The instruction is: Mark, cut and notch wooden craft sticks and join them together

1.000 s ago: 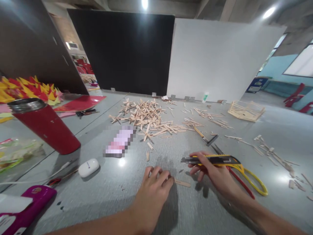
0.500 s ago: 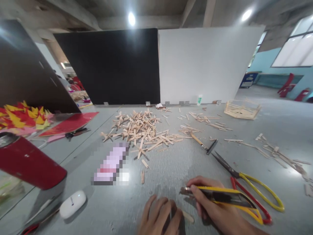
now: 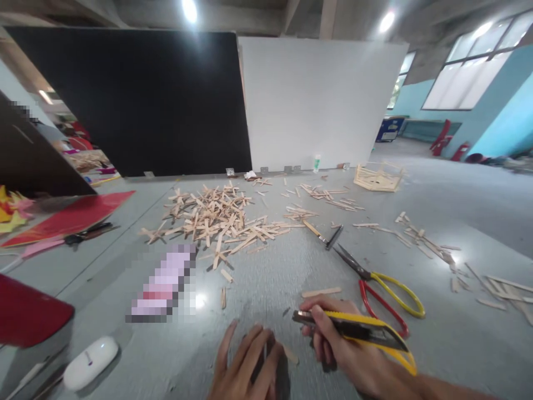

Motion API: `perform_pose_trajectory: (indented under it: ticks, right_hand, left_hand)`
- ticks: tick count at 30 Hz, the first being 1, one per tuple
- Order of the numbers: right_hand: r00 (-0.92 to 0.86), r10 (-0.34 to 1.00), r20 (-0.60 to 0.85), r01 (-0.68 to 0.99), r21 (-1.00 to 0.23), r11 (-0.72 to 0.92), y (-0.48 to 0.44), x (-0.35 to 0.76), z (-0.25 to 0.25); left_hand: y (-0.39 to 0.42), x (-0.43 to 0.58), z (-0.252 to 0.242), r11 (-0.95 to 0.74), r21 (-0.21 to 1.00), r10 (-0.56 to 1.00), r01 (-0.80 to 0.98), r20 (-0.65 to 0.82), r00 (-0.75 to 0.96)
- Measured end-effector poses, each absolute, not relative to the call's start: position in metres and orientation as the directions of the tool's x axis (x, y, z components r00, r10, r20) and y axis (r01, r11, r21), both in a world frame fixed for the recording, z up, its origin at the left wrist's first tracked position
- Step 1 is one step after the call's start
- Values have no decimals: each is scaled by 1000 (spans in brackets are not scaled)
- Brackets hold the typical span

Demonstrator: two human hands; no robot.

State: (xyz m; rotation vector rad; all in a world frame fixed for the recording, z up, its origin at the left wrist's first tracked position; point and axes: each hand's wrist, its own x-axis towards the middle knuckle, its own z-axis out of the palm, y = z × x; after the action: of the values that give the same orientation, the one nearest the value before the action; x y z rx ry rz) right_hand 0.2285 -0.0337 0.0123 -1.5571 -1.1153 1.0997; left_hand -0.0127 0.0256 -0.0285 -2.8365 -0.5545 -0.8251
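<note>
My right hand (image 3: pixel 337 333) grips a yellow and black utility knife (image 3: pixel 366 332), its metal tip pointing left just above the table. To its left, my left hand (image 3: pixel 250 364) rests low over the tabletop with fingers spread. A short wooden stick (image 3: pixel 291 354) pokes out beside the left index finger; whether the fingers press on its hidden end is unclear. Another flat wooden stick (image 3: pixel 321 292) lies just beyond the right hand. Scissors (image 3: pixel 365 274) with red and yellow handles lie open to the right of that stick.
A large pile of wooden sticks (image 3: pixel 216 214) covers the middle back. Beside it are a razor-like tool (image 3: pixel 322 234) and a wooden stick frame (image 3: pixel 378 178). On the left are a blurred pinkish object (image 3: pixel 164 283), a white mouse-shaped device (image 3: pixel 91 363) and a red bottle (image 3: pixel 33 311).
The view has turned right, so the table things shift left. Both hands stay close together, the knife still in the right. A stick beyond the right hand now shows.
</note>
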Motion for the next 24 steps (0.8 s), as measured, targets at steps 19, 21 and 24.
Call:
perform_pose_trajectory:
  ticks: [19, 21, 24]
  right_hand:
    - [-34, 988, -151, 202, -969, -141, -16, 231, 18]
    - [-88, 981, -175, 183, -971, -157, -10, 229, 21]
    - [-157, 963, -220, 285, -943, -169, -4, 229, 32]
  left_hand:
    - [27, -1, -40, -939, 31, 316, 342, 468, 825]
    - [27, -4, -29, -938, 32, 325, 346, 429, 842]
    - [27, -5, -24, -940, -66, 274, 336, 444, 853]
